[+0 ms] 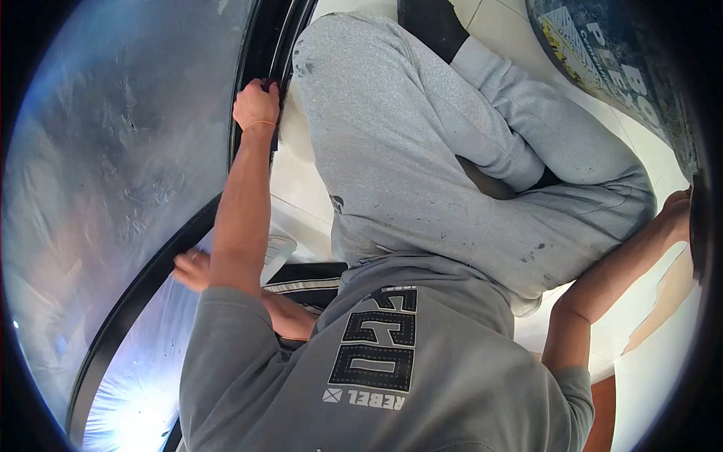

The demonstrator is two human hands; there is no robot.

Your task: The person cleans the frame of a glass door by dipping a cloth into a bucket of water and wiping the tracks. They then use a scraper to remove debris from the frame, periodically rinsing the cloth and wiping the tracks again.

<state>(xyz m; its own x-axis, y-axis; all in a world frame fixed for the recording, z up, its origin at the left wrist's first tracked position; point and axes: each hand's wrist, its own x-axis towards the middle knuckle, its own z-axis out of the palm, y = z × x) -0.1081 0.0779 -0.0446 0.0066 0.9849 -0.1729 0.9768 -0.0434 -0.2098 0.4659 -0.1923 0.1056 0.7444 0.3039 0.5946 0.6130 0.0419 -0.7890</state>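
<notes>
My left hand [256, 105] is closed in a fist at the black trim [263, 45] along the edge of a large, smeared glass panel [128, 143]. Something dark shows between its thumb and fingers, against the trim. At the far right, my right hand [680, 202] reaches to a dark upright edge [699, 226]; its fingers are mostly hidden there. Beneath my left forearm is another person's hand [193, 271], slightly blurred, near the lower curve of the black trim.
My legs in grey trousers [422, 151] are folded on the pale tiled floor [501, 26]. A dark, rounded object with printed lettering [602, 68] stands at the upper right. The other person's forearm [290, 315] lies close to my left side. A bright light glares off the lower glass [139, 407].
</notes>
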